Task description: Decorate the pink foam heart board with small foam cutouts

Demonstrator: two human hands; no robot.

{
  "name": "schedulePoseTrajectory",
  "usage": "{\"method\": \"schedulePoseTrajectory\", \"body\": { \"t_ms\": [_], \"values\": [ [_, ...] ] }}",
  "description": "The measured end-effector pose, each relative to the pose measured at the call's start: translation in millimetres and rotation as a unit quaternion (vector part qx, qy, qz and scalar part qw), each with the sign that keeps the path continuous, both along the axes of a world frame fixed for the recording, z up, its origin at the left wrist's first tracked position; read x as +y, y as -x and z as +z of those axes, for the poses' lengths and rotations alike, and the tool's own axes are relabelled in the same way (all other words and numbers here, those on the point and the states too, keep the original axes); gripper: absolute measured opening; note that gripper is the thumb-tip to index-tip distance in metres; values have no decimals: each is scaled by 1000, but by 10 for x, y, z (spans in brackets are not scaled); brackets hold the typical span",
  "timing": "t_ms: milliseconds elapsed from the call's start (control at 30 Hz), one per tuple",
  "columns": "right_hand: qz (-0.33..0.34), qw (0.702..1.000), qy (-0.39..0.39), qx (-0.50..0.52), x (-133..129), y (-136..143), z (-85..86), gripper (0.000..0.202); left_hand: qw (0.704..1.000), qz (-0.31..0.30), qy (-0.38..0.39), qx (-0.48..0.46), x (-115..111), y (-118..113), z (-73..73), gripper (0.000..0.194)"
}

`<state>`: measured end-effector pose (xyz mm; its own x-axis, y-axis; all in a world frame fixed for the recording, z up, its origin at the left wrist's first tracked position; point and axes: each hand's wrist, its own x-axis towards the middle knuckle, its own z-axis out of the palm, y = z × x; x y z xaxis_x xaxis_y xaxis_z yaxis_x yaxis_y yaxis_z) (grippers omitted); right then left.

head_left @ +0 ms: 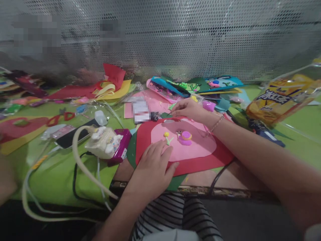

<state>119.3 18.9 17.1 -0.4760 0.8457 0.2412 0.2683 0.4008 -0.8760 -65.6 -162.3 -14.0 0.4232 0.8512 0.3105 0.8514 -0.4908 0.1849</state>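
Observation:
A pink sheet (198, 150) with a rounded outline lies on a larger red sheet (147, 140), with dark green sheet edges (175, 183) showing beneath. On the pink sheet are a purple clay snail (185, 138) and a small yellow clay flower (166, 135) with a light green stem. My left hand (156, 164) rests on the sheets just below the flower, fingers stretched out. My right hand (188, 108) reaches past the sheets' far edge with its fingertips pinched together. Something thin and dark shows at those fingertips, too small to name.
A cream-cased power adapter (104, 142) with a thick cable stands at left, beside a phone (75, 137) and red scissors (61, 118). Decorated blue and green sheets (200, 86) lie behind. A yellow drink bottle (273, 97) leans at right. A perforated metal panel (160, 40) closes the back.

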Motion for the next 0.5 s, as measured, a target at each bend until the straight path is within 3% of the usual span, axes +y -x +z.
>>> {"method": "schedulePoseTrajectory", "body": {
  "t_ms": [200,500],
  "values": [
    [44,999,6,-12,-34,1,-20,23,1000,-3,0,9,4,-2,1,38],
    [31,998,-11,-58,-84,16,18,17,1000,-5,0,20,0,4,-6,39]
  ]
}}
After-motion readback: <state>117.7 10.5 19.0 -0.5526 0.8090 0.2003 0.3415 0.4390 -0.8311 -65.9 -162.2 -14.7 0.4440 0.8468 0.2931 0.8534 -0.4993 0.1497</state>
